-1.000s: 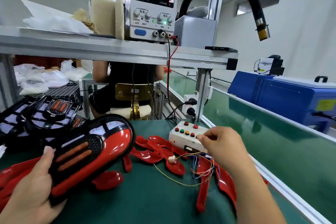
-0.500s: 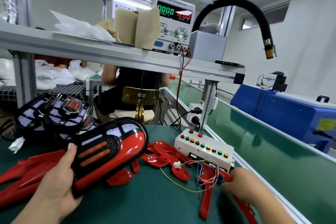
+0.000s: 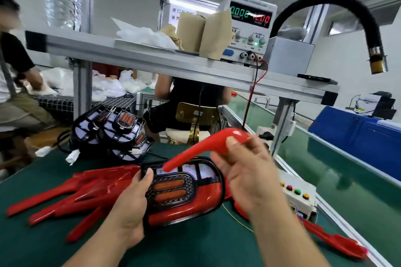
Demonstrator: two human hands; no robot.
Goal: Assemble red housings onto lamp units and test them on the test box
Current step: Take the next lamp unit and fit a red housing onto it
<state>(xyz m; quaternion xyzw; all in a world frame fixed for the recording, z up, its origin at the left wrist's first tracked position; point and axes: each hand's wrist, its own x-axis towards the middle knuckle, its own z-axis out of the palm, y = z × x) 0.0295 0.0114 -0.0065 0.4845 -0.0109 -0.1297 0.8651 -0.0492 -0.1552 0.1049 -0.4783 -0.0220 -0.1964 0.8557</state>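
Red curved plastic housing (image 3: 200, 149) pinched by right grip (image 3: 249, 172) over black oval lamp unit (image 3: 173, 193) clamped in left grip (image 3: 130, 204); misfit risk from tilt.

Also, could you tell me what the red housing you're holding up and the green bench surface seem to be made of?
Red housing: probably moulded plastic, glossy; sharp highlights run along its smooth curve. Bench surface: matt green, perhaps a rubber or vinyl mat; hardly any glare.

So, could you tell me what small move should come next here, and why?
Probably lower the curved red plastic housing flat onto the black-framed lamp unit: the right hand holds it tilted, tip over the unit's top, while the left hand grips the unit.
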